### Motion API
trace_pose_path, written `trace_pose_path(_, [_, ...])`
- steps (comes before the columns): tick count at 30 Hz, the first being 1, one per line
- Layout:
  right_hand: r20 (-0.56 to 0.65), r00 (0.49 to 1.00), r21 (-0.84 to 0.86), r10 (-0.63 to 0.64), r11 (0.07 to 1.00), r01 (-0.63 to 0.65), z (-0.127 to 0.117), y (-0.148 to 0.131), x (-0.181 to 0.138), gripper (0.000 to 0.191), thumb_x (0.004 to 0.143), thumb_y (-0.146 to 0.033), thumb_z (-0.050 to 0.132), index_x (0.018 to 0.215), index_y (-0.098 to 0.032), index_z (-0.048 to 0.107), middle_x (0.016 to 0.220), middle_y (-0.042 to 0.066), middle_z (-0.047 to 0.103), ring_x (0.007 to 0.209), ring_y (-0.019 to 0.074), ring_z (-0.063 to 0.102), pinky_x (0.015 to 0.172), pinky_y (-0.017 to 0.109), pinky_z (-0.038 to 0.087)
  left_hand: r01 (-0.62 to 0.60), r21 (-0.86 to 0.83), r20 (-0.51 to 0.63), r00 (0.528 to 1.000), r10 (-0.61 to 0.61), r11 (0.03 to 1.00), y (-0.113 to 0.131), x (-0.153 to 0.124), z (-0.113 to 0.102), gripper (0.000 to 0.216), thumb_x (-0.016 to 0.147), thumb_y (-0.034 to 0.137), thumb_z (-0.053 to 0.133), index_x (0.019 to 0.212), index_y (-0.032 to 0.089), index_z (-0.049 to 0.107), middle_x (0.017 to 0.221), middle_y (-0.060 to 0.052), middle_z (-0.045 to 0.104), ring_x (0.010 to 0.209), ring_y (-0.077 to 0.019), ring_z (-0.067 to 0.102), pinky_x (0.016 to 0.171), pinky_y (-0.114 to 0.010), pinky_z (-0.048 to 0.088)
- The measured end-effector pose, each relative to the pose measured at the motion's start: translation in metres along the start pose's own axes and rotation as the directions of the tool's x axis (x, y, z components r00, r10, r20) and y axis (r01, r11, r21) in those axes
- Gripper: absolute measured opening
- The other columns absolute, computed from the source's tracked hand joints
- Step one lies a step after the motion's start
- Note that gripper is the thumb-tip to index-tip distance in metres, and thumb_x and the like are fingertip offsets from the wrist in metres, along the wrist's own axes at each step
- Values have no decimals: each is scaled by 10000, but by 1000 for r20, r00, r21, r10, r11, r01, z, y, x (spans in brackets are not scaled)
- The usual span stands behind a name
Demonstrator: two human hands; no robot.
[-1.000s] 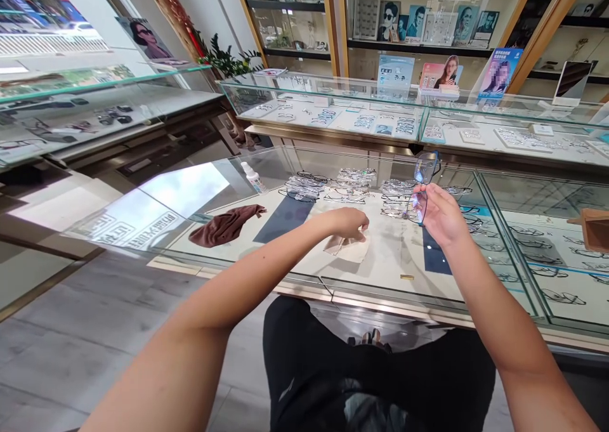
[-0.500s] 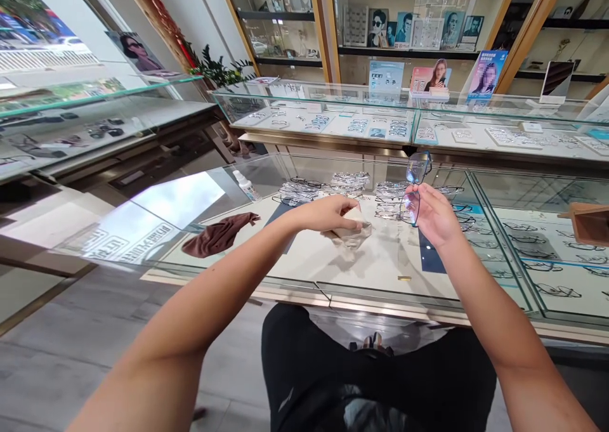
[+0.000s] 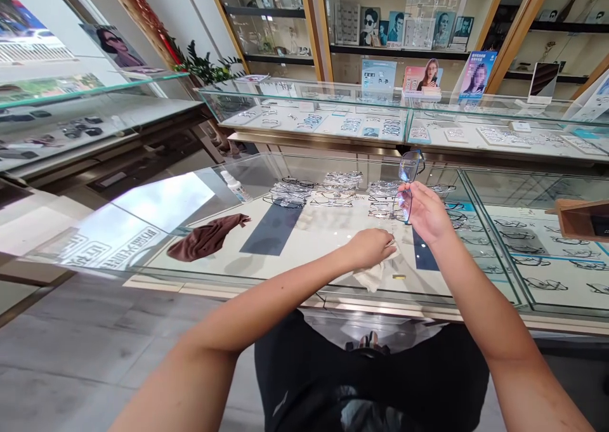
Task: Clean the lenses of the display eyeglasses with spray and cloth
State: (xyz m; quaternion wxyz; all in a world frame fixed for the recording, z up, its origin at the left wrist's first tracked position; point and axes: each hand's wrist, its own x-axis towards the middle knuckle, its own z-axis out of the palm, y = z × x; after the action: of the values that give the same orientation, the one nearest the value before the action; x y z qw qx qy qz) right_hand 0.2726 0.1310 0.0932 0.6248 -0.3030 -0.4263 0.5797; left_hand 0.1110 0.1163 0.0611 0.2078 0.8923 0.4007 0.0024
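Observation:
My right hand point(image 3: 428, 213) is closed on a pair of dark-rimmed glasses point(image 3: 408, 177), held upright above the glass counter point(image 3: 157, 203). One lens stands above my fingers, the other below. My left hand point(image 3: 371, 248) is closed on a pale cleaning cloth point(image 3: 373, 275), which hangs from it just above the counter, a little below and left of the glasses. Under the glass lie rows of wrapped spectacle frames point(image 3: 333, 188).
A brown cloth point(image 3: 207, 242) lies crumpled on the counter to the left, with a small white spray bottle point(image 3: 235, 185) behind it. A wooden box point(image 3: 583, 218) sits at the right. More glass showcases point(image 3: 333, 111) and shelves stand behind.
My left hand has carried the pale cloth off the middle of the counter, rightward and nearer to me, close under the glasses. The right hand has kept the glasses almost still.

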Motion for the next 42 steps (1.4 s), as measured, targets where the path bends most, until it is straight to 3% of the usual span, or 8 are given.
trace_pose_path(3, [12, 1000, 21, 5, 1000, -5, 2, -1, -1, 333, 687, -448, 953, 803, -248, 713, 911, -18, 754, 800, 118, 653, 735, 248, 535, -14, -13, 7, 1000, 14, 1000, 1, 3, 1, 229, 984, 325, 519, 913, 165, 667, 1144, -198, 750, 1081, -343, 710, 887, -420, 525])
trace_pose_path(9, [-15, 1000, 12, -25, 1000, 25, -4, -7, 0, 328, 726, -455, 930, 834, -252, 697, 933, -11, 745, 844, 129, 671, 765, 265, 558, -7, -283, -3, 1000, 6, 959, -21, 3, -39, 304, 973, 420, 468, 785, 200, 562, 692, -11, 601, 676, -174, 601, 637, -291, 478])
trace_pose_path(14, [1, 996, -9, -87, 996, 87, -5, -21, 6, 337, 765, -502, 907, 872, -269, 688, 958, -20, 733, 879, 137, 688, 757, 289, 574, -100, -792, -178, 982, -71, 602, -24, -1, -85, 250, 866, 392, 611, 735, 196, 524, 631, 49, 433, 558, -93, 390, 550, -239, 314])
trace_pose_path(22, [53, 962, -104, -268, 957, 272, 35, -74, 41, 326, 816, -547, 847, 924, -266, 723, 1033, 10, 734, 958, 172, 697, 730, 280, 566, -403, -781, -530, 832, -164, 478, 7, -4, -147, 301, 920, 304, 633, 719, 206, 433, 636, 55, 385, 532, -73, 350, 536, -227, 266])
trace_pose_path(29, [5, 906, -158, -423, 894, 419, 59, -76, 57, 257, 876, -499, 788, 923, -272, 678, 1032, 20, 712, 1011, 175, 680, 860, 324, 568, -534, -646, -675, 733, -83, 545, 16, -14, -150, 421, 906, 534, 722, 748, 207, 510, 632, 53, 435, 561, -84, 402, 561, -221, 371])
trace_pose_path(33, [-44, 905, -109, -423, 903, 416, 65, -71, 53, 243, 862, -466, 797, 904, -264, 669, 1012, 25, 710, 952, 166, 666, 853, 318, 565, -549, -678, -658, 750, -71, 488, 13, -12, -146, 474, 949, 621, 615, 756, 188, 621, 694, 11, 563, 649, -106, 524, 651, -245, 478])
trace_pose_path(37, [-46, 922, -80, -386, 921, 381, 67, -72, 45, 264, 832, -476, 805, 893, -257, 671, 997, 26, 715, 871, 160, 652, 775, 308, 562, -565, -692, -658, 749, -72, 450, 13, -9, -145, 348, 819, 518, 805, 834, 173, 758, 866, -37, 740, 804, -134, 633, 760, -254, 516])
trace_pose_path(42, [-36, 928, -72, -370, 927, 367, 64, -72, 42, 265, 805, -470, 822, 868, -247, 693, 967, 21, 720, 806, 147, 626, 721, 303, 544, -457, -827, -510, 854, -96, 326, 14, -14, -146, 425, 821, 591, 752, 826, 173, 826, 1035, -107, 808, 899, -187, 688, 717, -255, 503])
